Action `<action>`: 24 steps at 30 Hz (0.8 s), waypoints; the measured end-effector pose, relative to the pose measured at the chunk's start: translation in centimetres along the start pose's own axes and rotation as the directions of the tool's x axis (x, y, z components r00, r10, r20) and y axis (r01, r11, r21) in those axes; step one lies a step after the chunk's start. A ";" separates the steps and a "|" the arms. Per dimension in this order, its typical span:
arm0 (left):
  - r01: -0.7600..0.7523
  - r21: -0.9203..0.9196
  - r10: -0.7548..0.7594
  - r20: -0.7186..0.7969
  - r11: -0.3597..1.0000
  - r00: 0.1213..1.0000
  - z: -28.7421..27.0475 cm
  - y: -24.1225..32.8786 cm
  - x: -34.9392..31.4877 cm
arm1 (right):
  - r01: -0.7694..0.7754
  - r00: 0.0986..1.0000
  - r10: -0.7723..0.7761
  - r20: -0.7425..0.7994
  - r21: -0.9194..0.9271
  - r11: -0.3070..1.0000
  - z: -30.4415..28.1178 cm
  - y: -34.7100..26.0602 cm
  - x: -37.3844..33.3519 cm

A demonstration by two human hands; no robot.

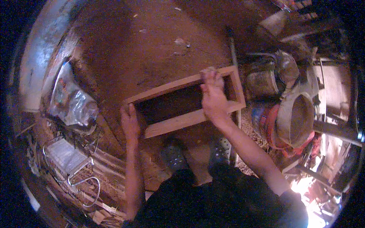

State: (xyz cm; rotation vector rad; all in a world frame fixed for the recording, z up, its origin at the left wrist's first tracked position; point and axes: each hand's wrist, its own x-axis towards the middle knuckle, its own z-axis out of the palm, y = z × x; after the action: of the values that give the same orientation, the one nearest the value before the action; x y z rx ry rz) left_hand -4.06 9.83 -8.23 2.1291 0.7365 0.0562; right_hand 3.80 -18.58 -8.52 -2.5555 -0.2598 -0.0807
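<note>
A long rectangular wooden frame [175,123], box-like with a dark inside, is tilted in front of me with its right end farther away. Whether it has a bottom, I cannot tell. My left hand [130,121] is closed around its left end, fingertips near the far left corner. Reaching across the opening, my right hand [213,95] has its bent fingers over the far long side, close to the right end. The wrist passes above the near side. My feet in dark shoes with pale spots [219,150] are just behind the frame.
A clear plastic bag [78,102] lies at the left, above a metal-framed chair [68,155]. Wood scraps [99,216] lie at lower left. On the right stand a red bucket [270,125], a pale round hoop-shaped container [283,123] and a dull pail [262,83]. Small litter [182,42] dots the brown floor.
</note>
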 end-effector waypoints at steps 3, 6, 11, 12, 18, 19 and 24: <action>0.036 0.014 -0.037 0.022 0.999 0.999 -0.2 -0.4 -0.2 | 0.087 0.996 -0.088 -0.021 -0.048 0.995 0.0 -1.2 -0.6; 0.027 0.077 -0.025 -0.024 0.997 0.999 -0.2 -0.7 -0.3 | -0.081 0.997 0.081 0.007 0.072 0.994 -1.3 -0.2 -0.7; 0.017 0.076 -0.018 0.010 0.997 1.000 -0.4 -0.8 -0.2 | -0.150 0.989 0.151 -0.001 0.087 0.985 -1.2 0.1 -0.6; 0.036 0.063 -0.037 0.020 0.997 0.999 -0.4 -0.8 -0.1 | -0.127 0.991 0.123 0.047 0.101 0.987 -0.5 -0.7 -0.7; 0.033 0.155 -0.028 -0.036 0.987 0.999 -0.2 -0.6 0.0 | 0.095 0.977 -0.094 0.191 0.006 0.995 0.7 -3.9 -1.6; 0.080 0.188 -0.072 -0.050 0.979 0.996 -0.2 -0.6 0.0 | 0.121 0.983 -0.124 0.138 0.034 0.992 0.3 -3.9 -1.6; 0.074 0.041 -0.075 0.032 0.996 0.997 -0.6 -0.5 -0.3 | 0.035 0.999 -0.035 -0.031 0.005 0.999 -3.0 -0.8 -0.7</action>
State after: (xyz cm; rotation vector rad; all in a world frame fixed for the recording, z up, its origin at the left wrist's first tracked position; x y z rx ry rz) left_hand -4.73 10.34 -8.18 2.1327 0.8024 -0.0344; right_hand 2.95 -19.68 -5.68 -2.5420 -0.2927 -0.1325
